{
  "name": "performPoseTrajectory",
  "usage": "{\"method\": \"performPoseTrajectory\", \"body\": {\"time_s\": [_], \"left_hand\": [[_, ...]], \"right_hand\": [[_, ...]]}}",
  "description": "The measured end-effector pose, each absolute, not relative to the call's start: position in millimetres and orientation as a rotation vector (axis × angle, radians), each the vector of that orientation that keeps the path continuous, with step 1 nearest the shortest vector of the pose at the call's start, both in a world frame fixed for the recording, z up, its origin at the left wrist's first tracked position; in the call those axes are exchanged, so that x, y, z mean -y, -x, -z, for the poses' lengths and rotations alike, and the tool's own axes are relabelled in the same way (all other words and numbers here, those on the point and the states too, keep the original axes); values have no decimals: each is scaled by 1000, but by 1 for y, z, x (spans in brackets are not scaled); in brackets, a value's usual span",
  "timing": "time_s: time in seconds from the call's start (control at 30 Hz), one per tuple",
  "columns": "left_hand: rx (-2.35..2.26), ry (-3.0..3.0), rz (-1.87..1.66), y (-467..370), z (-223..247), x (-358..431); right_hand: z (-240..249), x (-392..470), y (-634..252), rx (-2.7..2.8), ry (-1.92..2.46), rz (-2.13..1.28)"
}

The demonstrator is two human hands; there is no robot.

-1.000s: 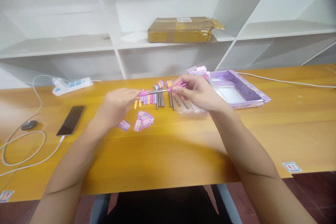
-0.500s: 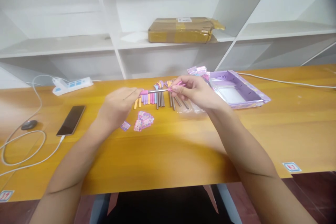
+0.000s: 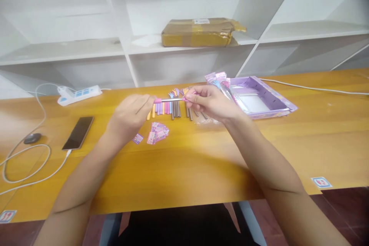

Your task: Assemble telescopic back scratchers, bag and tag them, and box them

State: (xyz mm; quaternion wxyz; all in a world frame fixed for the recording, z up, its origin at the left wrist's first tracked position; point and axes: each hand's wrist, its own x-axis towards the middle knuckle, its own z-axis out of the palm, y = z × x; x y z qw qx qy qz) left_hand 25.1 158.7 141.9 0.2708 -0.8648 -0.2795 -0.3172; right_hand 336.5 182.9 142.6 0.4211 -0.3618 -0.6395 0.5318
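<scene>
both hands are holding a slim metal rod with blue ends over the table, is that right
Not quite: the head view shows pink ends, not blue. The left hand and right hand do hold the slim metal rod over the table.

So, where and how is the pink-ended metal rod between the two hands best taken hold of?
Probably by its two pink ends, the left hand coming from the left and the right hand from the right: the slim rod runs crosswise, nearly level in the picture, so each end faces one hand.
</scene>
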Motion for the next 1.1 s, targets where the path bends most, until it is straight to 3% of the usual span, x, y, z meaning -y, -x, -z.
{"method": "performPoseTrajectory", "body": {"time_s": [0.4, 1.0, 1.1], "left_hand": [[817, 2364, 733, -25, -158, -149], [834, 2488, 579, -18, -156, -168], [850, 2489, 548, -19, -155, -168]], "right_hand": [[-142, -178, -328, 1523, 793, -1532], [-141, -175, -328, 1921, 965, -1169], [-136, -179, -331, 1983, 980, -963]]}}
